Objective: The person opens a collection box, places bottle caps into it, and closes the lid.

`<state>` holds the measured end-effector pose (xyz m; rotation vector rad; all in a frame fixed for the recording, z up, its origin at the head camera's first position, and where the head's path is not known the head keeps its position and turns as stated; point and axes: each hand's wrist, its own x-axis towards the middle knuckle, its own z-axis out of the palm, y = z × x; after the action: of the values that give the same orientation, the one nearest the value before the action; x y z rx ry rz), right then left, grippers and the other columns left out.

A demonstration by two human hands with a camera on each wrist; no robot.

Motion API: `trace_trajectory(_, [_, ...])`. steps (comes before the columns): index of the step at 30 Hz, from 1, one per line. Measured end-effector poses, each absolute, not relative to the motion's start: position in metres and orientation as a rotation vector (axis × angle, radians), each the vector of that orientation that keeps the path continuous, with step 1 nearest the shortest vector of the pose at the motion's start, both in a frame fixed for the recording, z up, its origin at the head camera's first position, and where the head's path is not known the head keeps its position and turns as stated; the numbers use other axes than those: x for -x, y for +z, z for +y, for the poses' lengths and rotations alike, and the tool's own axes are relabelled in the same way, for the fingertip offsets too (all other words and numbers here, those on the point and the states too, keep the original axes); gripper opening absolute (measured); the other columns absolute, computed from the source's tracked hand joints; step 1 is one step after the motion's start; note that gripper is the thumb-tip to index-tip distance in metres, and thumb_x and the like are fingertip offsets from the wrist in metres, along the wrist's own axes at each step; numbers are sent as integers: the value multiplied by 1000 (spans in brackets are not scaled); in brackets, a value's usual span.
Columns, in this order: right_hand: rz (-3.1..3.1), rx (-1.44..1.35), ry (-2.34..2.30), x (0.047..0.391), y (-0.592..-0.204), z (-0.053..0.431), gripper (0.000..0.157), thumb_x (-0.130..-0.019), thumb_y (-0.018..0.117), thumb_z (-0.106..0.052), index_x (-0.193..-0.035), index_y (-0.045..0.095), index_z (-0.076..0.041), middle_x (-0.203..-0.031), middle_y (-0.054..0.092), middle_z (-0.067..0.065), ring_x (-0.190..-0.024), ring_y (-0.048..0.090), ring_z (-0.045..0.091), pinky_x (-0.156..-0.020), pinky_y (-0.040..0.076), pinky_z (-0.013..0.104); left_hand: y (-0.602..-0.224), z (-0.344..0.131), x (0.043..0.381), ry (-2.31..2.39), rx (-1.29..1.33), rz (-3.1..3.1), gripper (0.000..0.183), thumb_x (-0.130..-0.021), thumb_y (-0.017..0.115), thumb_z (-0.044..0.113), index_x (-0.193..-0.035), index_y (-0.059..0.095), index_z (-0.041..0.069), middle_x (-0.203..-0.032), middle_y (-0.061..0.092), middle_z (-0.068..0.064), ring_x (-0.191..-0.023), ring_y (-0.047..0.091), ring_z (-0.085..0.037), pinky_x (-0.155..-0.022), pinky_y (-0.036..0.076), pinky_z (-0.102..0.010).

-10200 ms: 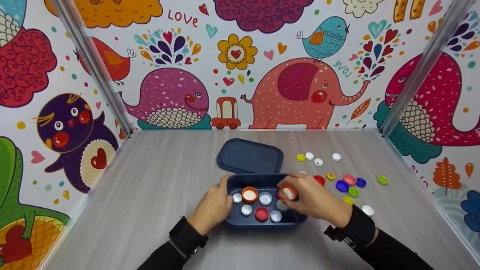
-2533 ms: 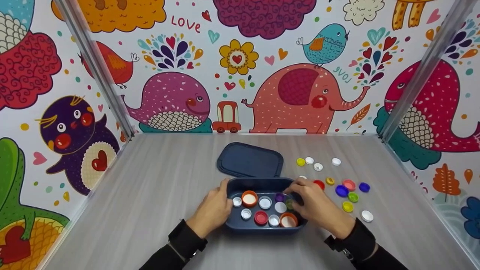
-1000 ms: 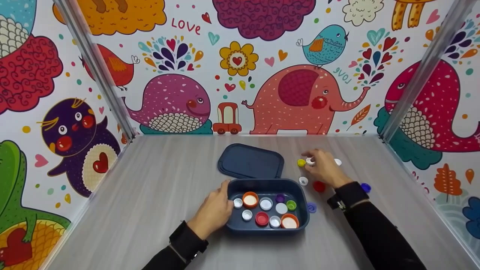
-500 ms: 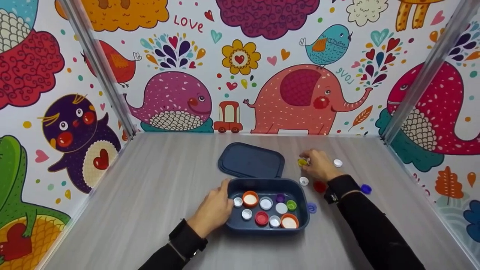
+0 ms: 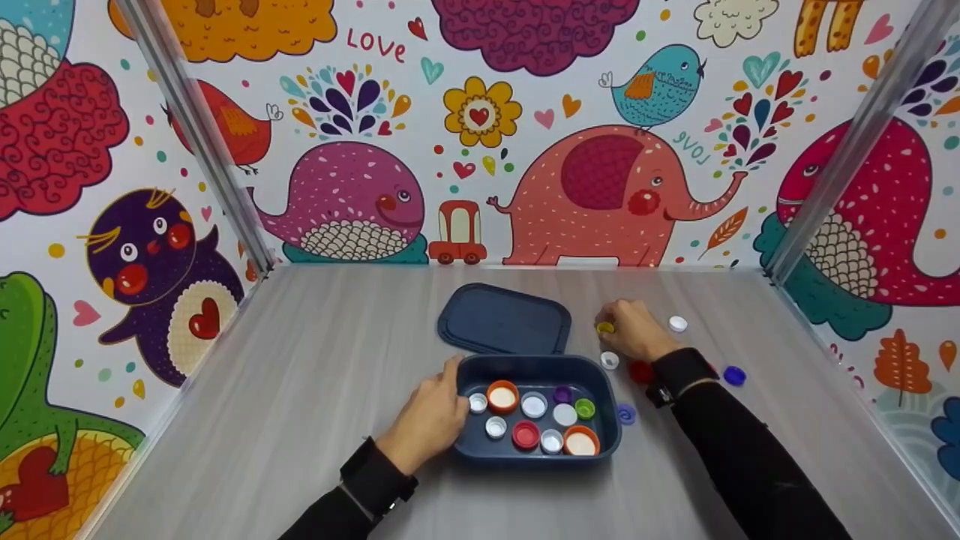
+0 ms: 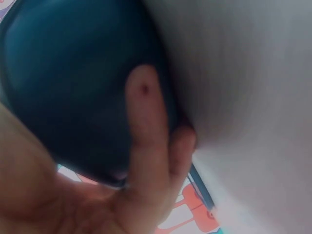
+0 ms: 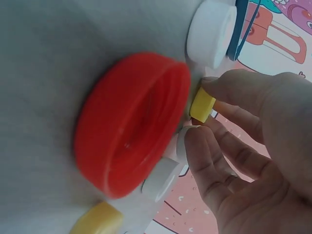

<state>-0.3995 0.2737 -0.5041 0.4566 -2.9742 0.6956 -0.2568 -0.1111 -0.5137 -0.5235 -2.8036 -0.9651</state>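
A dark blue box [image 5: 536,459] stands without its lid on the table, holding several bottle caps in white, orange, red, purple and green. At its left end my left hand [image 5: 427,412] grips the wall; the left wrist view shows fingers [image 6: 147,122] pressed along the outside of the box [image 6: 83,83]. Farther back on the right, my right hand [image 5: 636,330] pinches a small yellow cap [image 5: 605,328] between thumb and finger. In the right wrist view, a white cap [image 7: 181,144] sits behind those fingers, partly hidden, and a large red cap [image 7: 131,126] lies nearer.
Behind the box lies its dark blue lid [image 5: 504,319]. Loose caps surround the right hand: a white cap [image 5: 609,361], another white cap [image 5: 677,324] and a blue cap [image 5: 734,376]. A bluish cap [image 5: 625,414] lies against the box's right side. The right forearm covers other caps.
An orange cap and a green cap have come to rest in the box. My right hand has left the box for the yellow cap at the back right. The left hand stays put.
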Motion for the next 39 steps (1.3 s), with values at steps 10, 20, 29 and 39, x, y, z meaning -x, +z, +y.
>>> trace_trajectory(10, [-2948, -473, 729, 392, -501, 273, 27, -100, 82, -2, -125, 84, 8, -115, 85, 26, -104, 78, 40, -104, 68, 63, -512, -111, 257, -970, 505, -2821, 63, -104, 64, 3, -163, 49, -11, -143, 76, -36, -124, 80, -48, -102, 66, -62])
trace_trajectory(20, [-2920, -458, 760, 373, -488, 265, 32, -101, 88, -8, -129, 83, 6, -120, 84, 24, -106, 78, 38, -103, 69, 60, -511, -110, 257, -990, 497, -2812, 63, -103, 64, 2, -163, 51, -10, -144, 75, -37, -126, 79, -50, -104, 65, -63])
trace_trajectory(29, [-2865, -501, 799, 343, -476, 256, 30, -100, 86, -3, -130, 85, 1, -120, 81, 21, -104, 78, 34, -99, 71, 54, -516, -109, 255, -989, 515, -2824, 64, -104, 64, 2, -164, 49, -12, -145, 74, -37, -123, 80, -49, -100, 67, -62])
trace_trajectory(39, [-2845, -678, 839, 316, -454, 233, 27, -99, 86, -3, -126, 84, -4, -119, 81, 15, -103, 80, 27, -95, 72, 46, -512, -110, 255, -991, 505, -2831, 64, -105, 64, 2, -165, 47, -12, -148, 73, -38, -123, 80, -47, -100, 67, -61])
